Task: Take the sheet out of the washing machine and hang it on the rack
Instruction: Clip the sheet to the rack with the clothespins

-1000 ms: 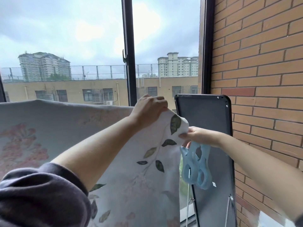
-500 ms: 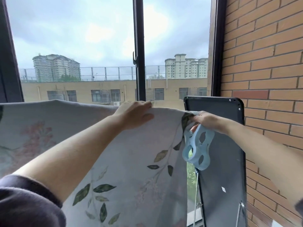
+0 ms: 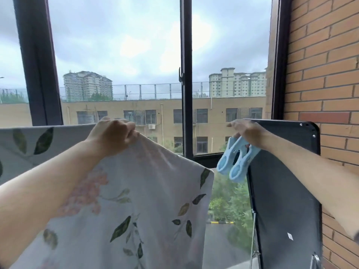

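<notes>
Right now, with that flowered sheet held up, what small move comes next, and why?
Probably bring the right hand, which holds two light-blue plastic clips, over to the top edge of the white floral fabric sheet beside the left hand and clamp one on. Only that hand's grip seems to keep this edge up, its corner sags, and no clip shows on it.

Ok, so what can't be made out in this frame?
Head view only.
Rack: unseen; the sheet covers whatever carries it.
Sheet's lower edge: cut off by the picture's bottom.
Clips: tops hidden under the right hand; overlapping, so count unclear.
Left hand: its grip on the sheet, hidden by its own back.
</notes>
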Available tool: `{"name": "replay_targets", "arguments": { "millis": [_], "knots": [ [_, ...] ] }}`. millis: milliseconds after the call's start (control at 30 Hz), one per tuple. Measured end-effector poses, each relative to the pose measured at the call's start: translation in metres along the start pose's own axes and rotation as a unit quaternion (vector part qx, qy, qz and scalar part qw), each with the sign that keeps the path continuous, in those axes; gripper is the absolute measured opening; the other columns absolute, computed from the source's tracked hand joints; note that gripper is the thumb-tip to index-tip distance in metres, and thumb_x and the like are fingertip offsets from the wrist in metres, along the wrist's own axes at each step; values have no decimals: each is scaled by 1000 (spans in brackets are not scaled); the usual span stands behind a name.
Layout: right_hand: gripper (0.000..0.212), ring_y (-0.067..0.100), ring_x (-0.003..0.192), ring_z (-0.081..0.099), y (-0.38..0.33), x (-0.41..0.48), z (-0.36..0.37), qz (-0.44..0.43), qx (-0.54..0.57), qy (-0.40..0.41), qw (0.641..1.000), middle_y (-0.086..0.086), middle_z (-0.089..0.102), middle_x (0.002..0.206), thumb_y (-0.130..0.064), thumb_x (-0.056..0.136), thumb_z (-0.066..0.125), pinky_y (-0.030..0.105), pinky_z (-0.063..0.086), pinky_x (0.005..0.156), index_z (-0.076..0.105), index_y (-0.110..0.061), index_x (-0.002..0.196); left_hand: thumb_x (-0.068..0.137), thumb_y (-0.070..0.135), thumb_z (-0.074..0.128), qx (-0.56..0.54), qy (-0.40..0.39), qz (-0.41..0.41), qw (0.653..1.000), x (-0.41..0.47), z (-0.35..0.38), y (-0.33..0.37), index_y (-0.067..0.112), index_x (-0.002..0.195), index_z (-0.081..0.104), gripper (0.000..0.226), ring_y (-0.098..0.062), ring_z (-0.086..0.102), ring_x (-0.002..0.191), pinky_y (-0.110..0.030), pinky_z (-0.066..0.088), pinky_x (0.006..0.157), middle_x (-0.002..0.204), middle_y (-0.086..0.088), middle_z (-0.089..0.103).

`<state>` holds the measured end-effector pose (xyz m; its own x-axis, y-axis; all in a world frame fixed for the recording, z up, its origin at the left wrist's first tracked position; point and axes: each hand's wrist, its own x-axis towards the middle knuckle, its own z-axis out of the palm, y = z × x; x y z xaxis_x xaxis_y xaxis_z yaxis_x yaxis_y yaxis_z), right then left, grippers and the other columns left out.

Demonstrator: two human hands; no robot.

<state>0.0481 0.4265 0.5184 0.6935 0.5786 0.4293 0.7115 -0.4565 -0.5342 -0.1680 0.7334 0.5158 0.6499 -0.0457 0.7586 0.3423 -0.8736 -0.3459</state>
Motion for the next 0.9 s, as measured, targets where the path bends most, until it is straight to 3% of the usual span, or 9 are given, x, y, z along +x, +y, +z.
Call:
{"name": "replay_targets", "arguments": {
  "millis": [100,133,233,367,433,500,567,667,900],
  "knots": [
    [46,38,93,59,-52,6,10,-68,-20,42,997,20,62,100,-35,102,23,48,54,78,56,-8,119,97,38,38,-14,23,-41,999,-22,-15,-35,18,88,52,26,-27,60,81,-32,32,69,92,-5,65],
    [45,41,92,60,-73,9,15,-93,-29,53,994,24,63,103,-31,103,22,47,54,77,56,-4,116,97,40,36,-9,19,-56,998,-30,-20,-48,18,88,51,28,-28,61,80,-32,32,67,92,-7,65],
    [48,35,90,62,-135,17,34,-161,-21,100,982,23,63,105,-28,104,22,26,47,67,60,0,114,97,44,30,11,6,-83,996,-56,-27,-87,14,88,53,39,-31,63,81,-33,35,66,90,-11,67],
    [51,33,78,64,-217,26,62,-217,-33,150,964,23,68,91,-32,102,26,28,44,65,65,1,102,95,49,25,9,-7,-106,994,-88,-42,-138,18,78,48,41,-30,63,76,-32,35,62,82,-8,66],
    [55,33,76,64,-249,28,70,-240,-41,180,953,19,69,83,-38,101,27,26,40,60,67,0,94,95,50,23,9,-25,-133,991,-100,-50,-163,21,73,42,40,-29,60,72,-32,36,61,75,-5,63],
    [53,28,74,62,-281,29,80,-267,-73,205,939,12,68,79,-39,101,27,26,39,61,66,-4,89,94,51,20,36,-28,-157,986,-113,-54,-186,16,74,51,51,-29,61,72,-32,36,61,73,-6,63],
    [49,23,68,56,-305,28,87,-288,-103,222,926,5,62,71,-38,100,28,27,34,60,60,-9,77,97,42,24,59,22,-169,984,-123,-51,-196,12,74,61,53,-30,60,61,-30,34,56,66,-10,65],
    [44,23,65,51,-337,29,102,-303,-138,230,914,1,53,62,-36,100,30,28,31,60,46,-17,63,93,36,28,54,100,-165,980,-130,-42,-200,12,57,59,53,-21,42,39,-22,28,49,47,-7,57],
    [48,21,67,49,-385,26,120,-330,-212,224,892,-7,43,55,-37,99,30,28,29,67,36,-21,55,88,35,27,24,142,-157,977,-126,-33,-199,13,48,53,52,-25,48,35,-22,33,49,41,-6,52]
  ]
}}
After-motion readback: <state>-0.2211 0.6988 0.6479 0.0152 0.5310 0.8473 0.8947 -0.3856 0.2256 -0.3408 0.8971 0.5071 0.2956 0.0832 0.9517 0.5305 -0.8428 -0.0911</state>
